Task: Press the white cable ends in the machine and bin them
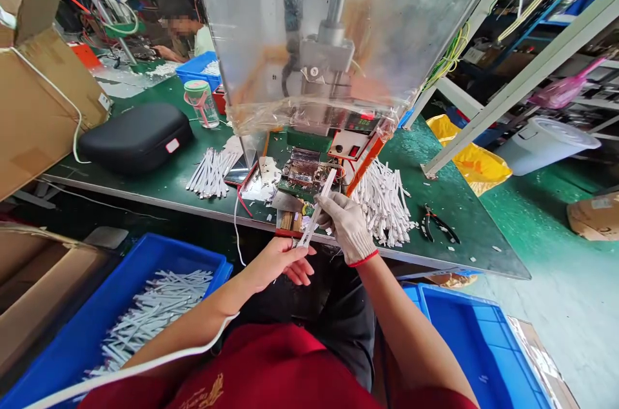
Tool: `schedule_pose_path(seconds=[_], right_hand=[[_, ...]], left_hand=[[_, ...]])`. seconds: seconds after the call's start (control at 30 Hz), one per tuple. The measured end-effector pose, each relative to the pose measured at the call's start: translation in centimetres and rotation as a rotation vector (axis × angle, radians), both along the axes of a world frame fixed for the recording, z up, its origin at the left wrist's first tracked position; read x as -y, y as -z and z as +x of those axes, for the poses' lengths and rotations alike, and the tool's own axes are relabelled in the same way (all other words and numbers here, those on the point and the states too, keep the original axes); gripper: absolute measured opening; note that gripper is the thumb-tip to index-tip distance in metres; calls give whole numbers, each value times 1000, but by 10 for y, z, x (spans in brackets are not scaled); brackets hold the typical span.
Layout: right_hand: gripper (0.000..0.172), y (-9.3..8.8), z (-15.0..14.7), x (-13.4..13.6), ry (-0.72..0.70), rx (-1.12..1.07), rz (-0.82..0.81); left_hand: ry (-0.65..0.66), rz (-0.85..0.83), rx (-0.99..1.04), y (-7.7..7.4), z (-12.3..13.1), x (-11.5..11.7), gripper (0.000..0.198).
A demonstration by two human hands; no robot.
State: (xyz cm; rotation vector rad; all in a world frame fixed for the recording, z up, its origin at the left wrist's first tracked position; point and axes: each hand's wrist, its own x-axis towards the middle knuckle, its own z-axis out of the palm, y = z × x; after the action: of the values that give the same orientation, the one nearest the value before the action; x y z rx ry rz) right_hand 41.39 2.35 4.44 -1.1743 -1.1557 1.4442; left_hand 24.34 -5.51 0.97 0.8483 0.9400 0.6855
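My right hand [345, 223], in a white knit glove, pinches a thin white strip [319, 206] that slants up toward the small press fixture [309, 171] on the green bench. My bare left hand [280, 260] holds the strip's lower end at the bench's front edge, fingers curled round it. The press head [329, 54] stands above behind a clear plastic guard [387, 22].
Piles of white strips lie left [210, 171] and right [384, 202] of the fixture. Pliers [438, 224] rest at the right. A black case [138, 137] and a cup [202, 102] sit at the left. Blue bins [120, 306] [483, 344] flank my lap. Another person works at the far end.
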Motion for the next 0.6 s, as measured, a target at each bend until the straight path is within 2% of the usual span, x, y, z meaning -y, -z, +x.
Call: schedule_pose_path(seconds=[0.23,0.37,0.5,0.6], right_hand=[[35,13,-4,0,-82,-92,-30],[31,12,-6,-2,-75,-133,-59],[29,6,-4,-15,40,-219,-76],[33,4,-2,-22,121,-295,-66]], left_hand=[[-43,-25,27,7,-1,4,55],[-42,75,-59,8,-2,8,48],[-23,244,-194,14,-8,15,42],[-22,257,-211,18,-12,20,40]])
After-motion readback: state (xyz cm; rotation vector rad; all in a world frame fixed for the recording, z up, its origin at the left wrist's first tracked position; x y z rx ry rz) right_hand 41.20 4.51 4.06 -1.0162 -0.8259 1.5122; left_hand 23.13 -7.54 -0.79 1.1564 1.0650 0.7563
